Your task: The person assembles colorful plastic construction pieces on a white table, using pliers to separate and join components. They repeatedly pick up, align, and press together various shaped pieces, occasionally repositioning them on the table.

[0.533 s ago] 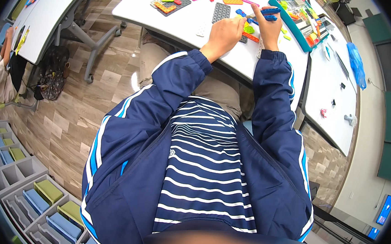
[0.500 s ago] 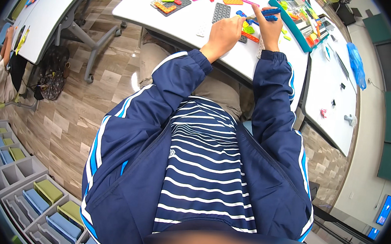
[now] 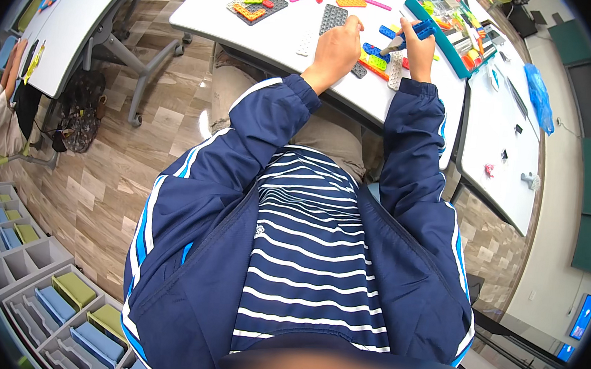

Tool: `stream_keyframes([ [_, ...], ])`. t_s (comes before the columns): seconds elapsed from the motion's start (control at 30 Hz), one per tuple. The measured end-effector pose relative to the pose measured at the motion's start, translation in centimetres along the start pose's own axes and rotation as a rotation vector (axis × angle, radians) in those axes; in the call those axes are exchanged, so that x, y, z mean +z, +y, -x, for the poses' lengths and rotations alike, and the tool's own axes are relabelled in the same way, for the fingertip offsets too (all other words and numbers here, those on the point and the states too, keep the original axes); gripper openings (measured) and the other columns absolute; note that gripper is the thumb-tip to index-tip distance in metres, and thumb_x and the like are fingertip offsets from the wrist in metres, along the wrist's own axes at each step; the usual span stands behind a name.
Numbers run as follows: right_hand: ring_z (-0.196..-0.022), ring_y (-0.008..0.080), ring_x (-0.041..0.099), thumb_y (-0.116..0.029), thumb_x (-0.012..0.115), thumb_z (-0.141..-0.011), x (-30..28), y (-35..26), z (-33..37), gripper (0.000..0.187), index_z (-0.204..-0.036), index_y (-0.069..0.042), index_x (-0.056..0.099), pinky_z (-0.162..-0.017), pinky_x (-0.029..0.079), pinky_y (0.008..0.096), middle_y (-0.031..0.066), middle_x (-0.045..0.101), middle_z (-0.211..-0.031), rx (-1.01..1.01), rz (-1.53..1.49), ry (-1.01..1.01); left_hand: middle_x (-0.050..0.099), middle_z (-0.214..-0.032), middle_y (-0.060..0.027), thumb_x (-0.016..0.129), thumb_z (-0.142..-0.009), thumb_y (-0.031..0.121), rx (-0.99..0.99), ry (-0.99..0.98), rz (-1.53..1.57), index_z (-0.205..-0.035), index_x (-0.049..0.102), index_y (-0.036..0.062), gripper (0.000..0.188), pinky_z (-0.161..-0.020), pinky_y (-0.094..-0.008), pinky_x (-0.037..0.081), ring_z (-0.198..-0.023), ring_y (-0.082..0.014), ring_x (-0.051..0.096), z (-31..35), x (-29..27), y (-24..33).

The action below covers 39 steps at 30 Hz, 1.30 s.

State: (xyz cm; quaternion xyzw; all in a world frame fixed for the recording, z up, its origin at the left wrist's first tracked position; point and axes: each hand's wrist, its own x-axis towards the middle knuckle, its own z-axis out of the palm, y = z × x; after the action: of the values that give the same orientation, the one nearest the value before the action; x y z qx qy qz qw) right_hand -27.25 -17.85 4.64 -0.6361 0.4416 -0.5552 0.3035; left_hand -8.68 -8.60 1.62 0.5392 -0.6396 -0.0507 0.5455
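My right hand [image 3: 419,53] grips blue-handled pliers [image 3: 424,29], their grey jaws pointing down and left just over a blue perforated piece [image 3: 373,50]. Left of the pliers, my left hand [image 3: 335,54] is closed with its fingertips pinched together; whatever they hold is hidden. Between the hands lie a yellow-green piece [image 3: 377,63], an orange strip [image 3: 373,70] and a light grey perforated strip [image 3: 395,73]. A dark grey piece [image 3: 358,71] sits by my left hand. Another blue piece [image 3: 387,31] rests beyond the jaws.
A dark grey perforated plate [image 3: 333,17] lies beyond my left hand. Farther left is a grey plate [image 3: 254,8] with coloured pieces on it. A teal-edged organizer box [image 3: 451,54] of parts stands at the right. Another person's arm [image 3: 12,65] reaches a table at far left.
The pliers' jaws have swung away from my left fingertips and now point down at the blue piece. My left hand has shifted slightly left and toward me.
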Motion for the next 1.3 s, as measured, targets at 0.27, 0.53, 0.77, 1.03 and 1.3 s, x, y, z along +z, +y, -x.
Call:
stream_keyframes([
  [0.27, -0.07, 0.0095, 0.068, -0.031, 0.079, -0.095, 0.3, -0.7, 0.3, 0.029, -0.088, -0.006, 0.068, -0.065, 0.052, 0.0253, 0.0049, 0.074, -0.078, -0.101, -0.072, -0.009, 0.073, -0.075, -0.016, 0.07, -0.097, 0.032, 0.077, -0.113, -0.115, -0.095, 0.079, 0.0094, 0.024, -0.068, -0.0449, 0.057, -0.074, -0.0344, 0.073, 0.4, -0.4, 0.2],
  [0.53, -0.075, 0.0092, 0.068, -0.03, 0.081, -0.095, 2.1, -1.5, 1.4, 0.028, -0.092, -0.006, 0.068, -0.066, 0.051, 0.0223, 0.0041, 0.073, -0.083, -0.199, -0.146, 0.037, 0.075, -0.077, -0.0132, 0.074, -0.094, 0.036, 0.087, -0.142, -0.222, -0.105, 0.081, 0.0114, 0.028, -0.067, -0.0418, 0.058, -0.073, -0.0321, 0.074, 0.4, 0.0, 0.1],
  [0.77, -0.07, 0.0082, 0.066, -0.029, 0.081, -0.094, 2.8, -2.5, 2.0, 0.028, -0.091, -0.005, 0.067, -0.062, 0.05, 0.0227, 0.0025, 0.071, -0.078, -0.265, -0.019, -0.004, 0.075, -0.076, -0.012, 0.074, -0.094, 0.037, 0.076, -0.17, -0.217, -0.101, 0.082, 0.0109, 0.028, -0.066, -0.0417, 0.058, -0.071, -0.0314, 0.074, 0.4, -0.2, 0.3],
  [1.03, -0.072, 0.0057, 0.062, -0.025, 0.08, -0.096, 3.1, -2.9, 2.0, 0.025, -0.094, -0.005, 0.066, -0.062, 0.048, 0.0225, 0.0003, 0.069, -0.08, -0.257, 0.172, -0.068, 0.074, -0.075, -0.0139, 0.072, -0.094, 0.03, 0.086, -0.124, -0.224, -0.096, 0.082, 0.0124, 0.021, -0.066, -0.0439, 0.057, -0.072, -0.0333, 0.074, 0.5, 0.1, -0.1],
  [1.3, -0.058, 0.018, 0.067, -0.029, 0.079, -0.094, 4.0, -2.9, 1.6, 0.032, -0.081, -0.003, 0.066, -0.06, 0.052, 0.0311, 0.0071, 0.068, -0.065, -0.365, 0.272, -0.014, 0.075, -0.076, -0.0141, 0.072, -0.094, 0.031, 0.087, -0.117, -0.234, -0.099, 0.082, 0.0142, 0.02, -0.065, -0.0431, 0.058, -0.071, -0.0334, 0.074, 0.5, 0.0, 0.0],
])
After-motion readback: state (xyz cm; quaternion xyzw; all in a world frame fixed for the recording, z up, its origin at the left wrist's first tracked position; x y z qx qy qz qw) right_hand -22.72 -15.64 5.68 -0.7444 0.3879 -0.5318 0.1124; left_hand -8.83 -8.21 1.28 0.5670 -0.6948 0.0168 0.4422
